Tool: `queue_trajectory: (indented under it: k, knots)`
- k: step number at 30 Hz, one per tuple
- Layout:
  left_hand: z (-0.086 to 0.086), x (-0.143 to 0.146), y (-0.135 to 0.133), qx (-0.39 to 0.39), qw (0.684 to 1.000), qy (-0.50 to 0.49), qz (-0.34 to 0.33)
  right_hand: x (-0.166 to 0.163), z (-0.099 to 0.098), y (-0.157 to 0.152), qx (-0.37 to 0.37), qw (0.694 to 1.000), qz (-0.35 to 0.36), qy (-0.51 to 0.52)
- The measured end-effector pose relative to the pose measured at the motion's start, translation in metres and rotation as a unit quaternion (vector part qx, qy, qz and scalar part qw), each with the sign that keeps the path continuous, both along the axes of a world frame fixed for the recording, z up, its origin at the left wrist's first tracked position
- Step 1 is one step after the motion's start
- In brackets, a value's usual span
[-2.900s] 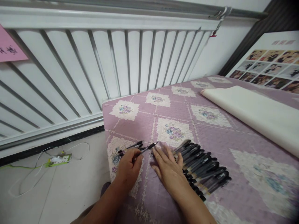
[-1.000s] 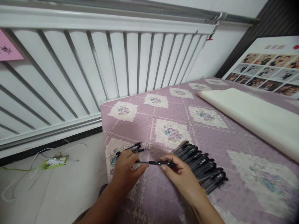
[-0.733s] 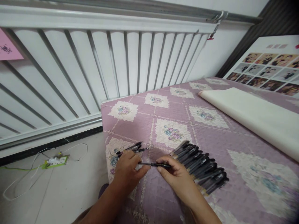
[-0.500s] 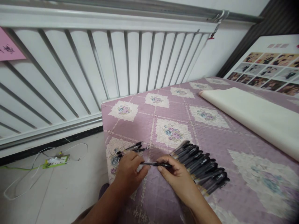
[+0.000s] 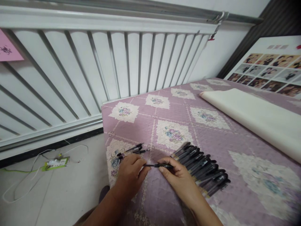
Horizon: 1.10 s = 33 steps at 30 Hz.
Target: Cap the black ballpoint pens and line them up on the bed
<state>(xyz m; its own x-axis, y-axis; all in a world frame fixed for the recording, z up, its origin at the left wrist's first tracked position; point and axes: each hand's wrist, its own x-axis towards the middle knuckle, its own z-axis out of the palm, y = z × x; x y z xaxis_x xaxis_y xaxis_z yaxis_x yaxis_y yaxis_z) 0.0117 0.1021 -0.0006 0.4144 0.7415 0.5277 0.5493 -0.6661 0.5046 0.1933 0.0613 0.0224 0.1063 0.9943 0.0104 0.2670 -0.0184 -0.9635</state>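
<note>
Between my two hands a dark pen (image 5: 152,165) lies level, just above the purple flowered cloth (image 5: 138,128). My left hand (image 5: 131,171) pinches its left end between thumb and fingers. The black right end sits in the closed fingers of my right hand (image 5: 175,172). Beyond my left hand a few loose black pens (image 5: 133,149) rest on the cloth, partly hidden by that hand. Right behind my right hand lies a row of several black-capped pens (image 5: 202,166), side by side and slanting; my right hand and forearm cover part of them.
A folded cream sheet (image 5: 256,110) lies across the right side of the covered surface. Behind it leans a board of small photos (image 5: 265,70). A white radiator (image 5: 133,62) runs along the far edge. On the floor at left is a power strip (image 5: 55,164) with loose cables.
Both hands keep nearly the same hold on the pen. The view has shifted very slightly; the pens on the cloth lie as before.
</note>
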Motion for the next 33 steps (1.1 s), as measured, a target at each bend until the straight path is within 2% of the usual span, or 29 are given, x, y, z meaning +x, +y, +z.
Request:
queue_trajectory:
  k: [8, 13, 17, 23, 29, 31, 33]
  knots:
    - [-0.003, 0.002, -0.002, -0.006, 1.0, -0.004, 0.001, 0.003, 0.001, 0.001, -0.014, 0.999, -0.04, 0.033]
    - [-0.002, 0.002, -0.003, 0.024, 0.998, 0.051, 0.006, -0.004, 0.001, 0.001, -0.023, 0.999, -0.015, 0.038]
    - [-0.003, 0.004, -0.003, 0.016, 0.997, 0.068, -0.024, -0.01, 0.002, 0.001, -0.028, 0.998, 0.009, 0.046]
    - [-0.002, 0.004, -0.002, -0.026, 0.998, 0.06, -0.026, -0.003, 0.0, 0.001, -0.02, 0.998, -0.039, 0.055]
    - [0.003, -0.004, 0.005, -0.042, 0.999, 0.031, 0.015, 0.008, -0.009, 0.003, -0.013, 0.994, -0.101, 0.039]
    - [0.003, -0.007, 0.007, -0.041, 0.999, 0.017, 0.021, 0.004, -0.01, 0.004, 0.006, 0.997, -0.072, -0.009]
    - [0.003, -0.008, 0.008, -0.037, 0.999, 0.019, 0.02, -0.002, -0.011, 0.004, 0.025, 0.997, -0.007, -0.068]
